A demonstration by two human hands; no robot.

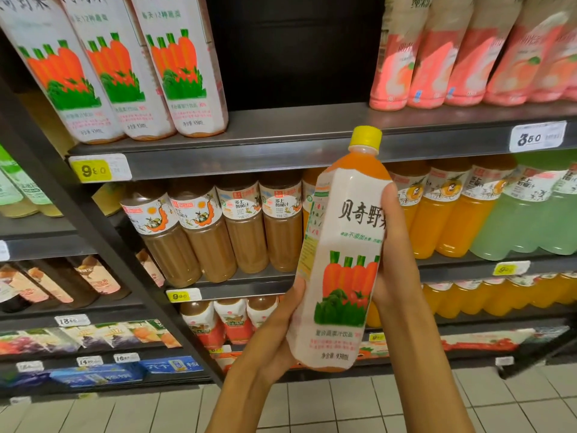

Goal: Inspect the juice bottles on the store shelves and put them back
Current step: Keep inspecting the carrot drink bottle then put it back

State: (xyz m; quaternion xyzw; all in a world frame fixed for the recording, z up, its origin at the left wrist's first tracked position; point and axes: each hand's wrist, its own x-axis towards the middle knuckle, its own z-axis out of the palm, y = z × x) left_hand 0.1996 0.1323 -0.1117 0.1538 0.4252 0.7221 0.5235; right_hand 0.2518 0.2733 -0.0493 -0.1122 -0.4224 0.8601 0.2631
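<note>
Fingers of the left hand [281, 335] curl up around the lower left side of the bottle [340, 264], cupping it near its base; the right hand [396, 260] grips its right edge higher up, thumb tip pressed on the label. That bottle sits upright, tilted slightly right, in the lower middle of the frame, held clear of the shelves, its yellow cap [366, 136] overlapping the front lip of the upper shelf [249, 157].

At the far left, green drinks [15, 189] and small cartons [93, 335] fill a neighbouring rack, split off by a dark upright [103, 245] running diagonally down the frame. Upper left, three matching carrot bottles [125, 70] stand in a row on the upper shelf above a yellow price tag [93, 170]. Just right of them is a dark gap [296, 48] on that shelf, directly above the cap. Below, brown juice bottles [218, 232] stand in a row, partly hidden on their right by the held bottle. Behind the right hand, orange bottles [443, 214] and pale green ones [530, 220] crowd the middle shelf. Upper right, pink peach bottles [468, 57] stand over a white price tag [537, 137]. Pale floor tiles [343, 401] run along the bottom.
</note>
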